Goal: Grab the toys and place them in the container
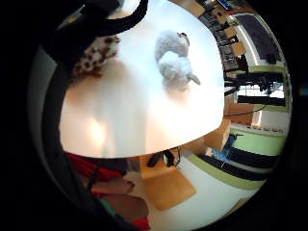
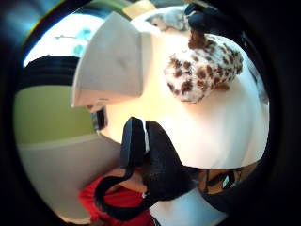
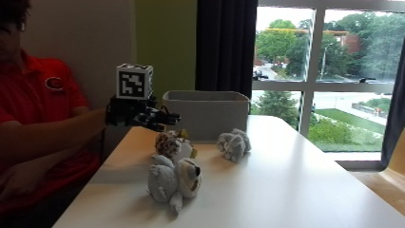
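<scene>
Hovering above the white table [image 3: 265,180], the gloved right hand [image 3: 142,115] sits just over the spotted plush toy [image 3: 172,144], between it and the grey fabric container [image 3: 206,114]. Its fingers [image 3: 168,116] reach forward, relaxed and spread; they hold nothing.

Three toys are out on the table, none in the container yet:
- spotted toy, nearest the hand, just in front of the container wall;
- small grey plush [image 3: 234,145] beside it, toward the window;
- larger grey-and-cream plush [image 3: 174,180], nearer the table's front edge.

Thumb-side palm view: spotted toy [image 2: 203,70] large and close below the palm, container [image 2: 110,63] just beside it. Little-finger-side view: the larger plush [image 1: 174,60] lies well apart on the open tabletop.

Judgement: the hand is poised over the closest toy because that makes the shortest carry to the container. Task looks to be at its start; a descent and closing of the fingers round the spotted toy comes next.
</scene>
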`<state>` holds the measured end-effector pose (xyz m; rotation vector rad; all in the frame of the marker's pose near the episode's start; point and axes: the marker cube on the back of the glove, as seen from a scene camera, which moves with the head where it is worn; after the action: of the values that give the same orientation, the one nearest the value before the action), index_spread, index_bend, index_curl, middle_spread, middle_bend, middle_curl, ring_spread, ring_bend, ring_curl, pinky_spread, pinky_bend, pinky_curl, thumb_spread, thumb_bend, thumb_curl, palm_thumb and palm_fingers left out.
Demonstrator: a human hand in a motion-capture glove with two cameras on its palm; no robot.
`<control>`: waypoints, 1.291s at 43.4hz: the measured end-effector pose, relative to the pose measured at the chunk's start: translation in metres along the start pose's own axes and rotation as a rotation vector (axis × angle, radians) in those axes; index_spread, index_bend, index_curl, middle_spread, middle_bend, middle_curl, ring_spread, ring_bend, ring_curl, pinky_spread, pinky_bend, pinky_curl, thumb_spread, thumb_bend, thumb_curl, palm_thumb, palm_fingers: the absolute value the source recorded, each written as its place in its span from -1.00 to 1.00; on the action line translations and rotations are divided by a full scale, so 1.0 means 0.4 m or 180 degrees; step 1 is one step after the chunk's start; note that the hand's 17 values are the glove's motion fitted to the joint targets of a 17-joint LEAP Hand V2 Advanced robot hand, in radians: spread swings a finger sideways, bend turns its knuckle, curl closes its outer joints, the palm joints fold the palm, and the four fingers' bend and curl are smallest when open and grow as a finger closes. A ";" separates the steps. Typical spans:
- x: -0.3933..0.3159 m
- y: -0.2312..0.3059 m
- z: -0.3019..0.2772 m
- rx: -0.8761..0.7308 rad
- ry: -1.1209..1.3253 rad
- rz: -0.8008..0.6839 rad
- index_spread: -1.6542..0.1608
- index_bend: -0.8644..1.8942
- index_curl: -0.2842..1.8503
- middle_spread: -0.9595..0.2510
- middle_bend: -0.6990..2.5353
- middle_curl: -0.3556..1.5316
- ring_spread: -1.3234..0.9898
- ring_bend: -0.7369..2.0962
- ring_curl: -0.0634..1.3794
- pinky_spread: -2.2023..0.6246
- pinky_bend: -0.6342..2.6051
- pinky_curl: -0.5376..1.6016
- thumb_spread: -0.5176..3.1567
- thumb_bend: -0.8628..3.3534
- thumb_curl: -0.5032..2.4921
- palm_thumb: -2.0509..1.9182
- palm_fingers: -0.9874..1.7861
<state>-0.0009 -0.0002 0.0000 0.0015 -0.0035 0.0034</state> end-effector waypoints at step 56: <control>-0.027 -0.194 0.185 -0.0320 -0.0296 -0.0361 0.40 -0.15 -0.43 0.44 -0.51 -0.42 0.10 -0.40 -0.76 0.62 0.02 -0.15 -0.14 -0.62 -0.54 0.01 -0.38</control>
<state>-0.0118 -0.0779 0.0737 -0.0986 -0.0967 -0.1104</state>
